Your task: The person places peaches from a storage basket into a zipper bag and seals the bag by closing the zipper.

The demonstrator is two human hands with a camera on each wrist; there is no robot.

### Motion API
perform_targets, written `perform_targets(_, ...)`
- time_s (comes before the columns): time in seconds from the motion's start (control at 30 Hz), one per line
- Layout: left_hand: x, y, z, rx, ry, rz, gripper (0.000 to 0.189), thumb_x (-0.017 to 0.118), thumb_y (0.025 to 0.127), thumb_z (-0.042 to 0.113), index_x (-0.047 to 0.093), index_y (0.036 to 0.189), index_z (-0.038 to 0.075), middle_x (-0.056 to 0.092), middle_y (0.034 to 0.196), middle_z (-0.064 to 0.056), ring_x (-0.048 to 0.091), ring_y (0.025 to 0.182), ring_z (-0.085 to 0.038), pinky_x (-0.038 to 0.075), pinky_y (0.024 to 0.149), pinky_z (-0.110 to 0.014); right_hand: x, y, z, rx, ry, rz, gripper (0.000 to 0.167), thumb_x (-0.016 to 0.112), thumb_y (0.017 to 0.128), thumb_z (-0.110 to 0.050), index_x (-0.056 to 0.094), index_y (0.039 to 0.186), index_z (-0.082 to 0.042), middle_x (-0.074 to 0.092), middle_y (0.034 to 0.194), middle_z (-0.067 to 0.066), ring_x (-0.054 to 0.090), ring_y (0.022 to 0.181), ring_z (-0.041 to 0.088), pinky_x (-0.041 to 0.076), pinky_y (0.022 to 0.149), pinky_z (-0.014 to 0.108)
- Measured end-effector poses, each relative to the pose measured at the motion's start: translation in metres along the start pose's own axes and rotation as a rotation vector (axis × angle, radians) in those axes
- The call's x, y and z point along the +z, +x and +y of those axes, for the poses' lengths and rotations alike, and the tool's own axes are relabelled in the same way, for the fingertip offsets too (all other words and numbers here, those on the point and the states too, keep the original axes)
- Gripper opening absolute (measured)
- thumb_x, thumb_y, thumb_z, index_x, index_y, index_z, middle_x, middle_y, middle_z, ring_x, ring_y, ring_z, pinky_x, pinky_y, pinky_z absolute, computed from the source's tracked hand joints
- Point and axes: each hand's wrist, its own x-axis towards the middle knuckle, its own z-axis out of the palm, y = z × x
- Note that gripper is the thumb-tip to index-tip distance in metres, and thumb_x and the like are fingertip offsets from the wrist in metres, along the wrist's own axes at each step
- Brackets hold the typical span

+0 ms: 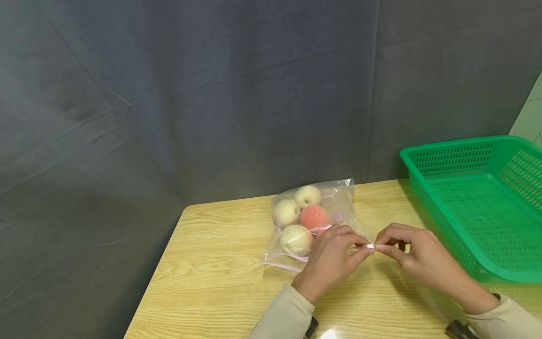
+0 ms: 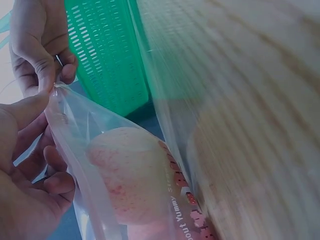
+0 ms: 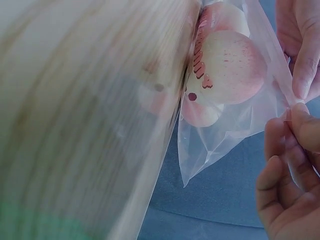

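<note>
A clear zip bag (image 1: 345,200) with a pinkish seal strip lies on the table, holding several peaches (image 1: 296,240), pale ones and a redder one. My left hand (image 1: 332,256) pinches the bag's mouth near its right corner between thumb and fingers. Right beside it, my right hand (image 1: 417,252) pinches the very corner of the same edge, the fingertips of both hands almost meeting. In the left wrist view the bag's edge (image 2: 62,130) runs taut from that corner past the left fingers. Printed red lettering (image 3: 200,55) shows on the bag in the right wrist view.
A green plastic basket (image 1: 461,226) with slotted sides stands to the right, close to the right hand. The wooden table (image 1: 203,263) ends at its left edge. Behind it hangs a dark grey cloth (image 1: 271,94).
</note>
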Motion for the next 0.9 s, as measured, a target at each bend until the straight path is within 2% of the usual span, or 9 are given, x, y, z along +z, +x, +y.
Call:
perform_targets(0.27, 0.0016, 0.0001, -0.001, 0.017, 0.014, 0.018, 0.016, 0.073, 0.088, 0.043, 0.079, 0.09, 0.028, 0.071, 0.087, 0.019, 0.06, 0.083, 0.004, 0.044, 0.074, -0.001, -0.0001, 0.0001, 0.0003, -0.023, -0.009, 0.003, 0.037, 0.083, 0.071, 0.0, 0.068, 0.082, -0.032, 0.064, 0.08, -0.022, 0.05, 0.066, -0.008, 0.041, 0.055, 0.007)
perform_targets(0.5, 0.0031, -0.0011, -0.0019, 0.054, 0.039, 0.038, 0.014, 0.073, 0.089, 0.042, 0.079, 0.088, 0.029, 0.071, 0.085, 0.019, 0.056, 0.077, 0.004, 0.037, 0.064, 0.002, 0.0013, -0.0005, 0.0016, -0.071, 0.016, 0.008, 0.044, 0.082, 0.069, 0.006, 0.064, 0.082, -0.032, 0.062, 0.08, -0.02, 0.052, 0.069, -0.007, 0.04, 0.056, 0.007)
perform_targets(0.9, 0.0035, -0.0002, -0.0029, 0.094, 0.041, 0.08, 0.013, 0.074, 0.088, 0.04, 0.08, 0.087, 0.028, 0.071, 0.083, 0.019, 0.055, 0.073, 0.005, 0.037, 0.064, 0.002, 0.0019, -0.0015, 0.0021, -0.063, 0.012, -0.001, 0.045, 0.081, 0.07, 0.004, 0.062, 0.082, -0.034, 0.061, 0.08, -0.021, 0.051, 0.07, -0.006, 0.039, 0.057, 0.008)
